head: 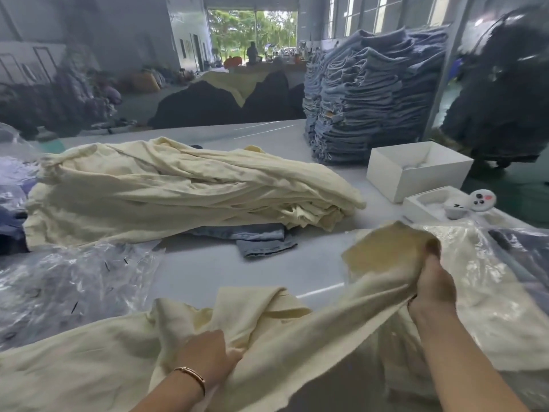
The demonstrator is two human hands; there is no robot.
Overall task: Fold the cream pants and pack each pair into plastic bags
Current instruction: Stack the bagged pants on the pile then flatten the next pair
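Note:
A pair of cream pants point(312, 328) lies stretched across the table's near edge. My left hand point(208, 356) grips its cloth low in the middle. My right hand point(433, 292) holds another part of the same pants raised, with a flap of cloth standing above my fingers. A big pile of cream pants point(166, 188) lies across the middle of the white table point(208, 272). Clear plastic bags point(68, 278) lie crumpled at the left. Bagged cream pants point(481, 281) sit at the right, under my right hand.
A tall stack of folded blue jeans point(371, 96) stands at the back right. Beside it is an open white box point(416, 171), a smaller white tray point(430, 203) and a round white toy point(481, 200). A folded denim piece point(261, 237) lies under the pile's edge.

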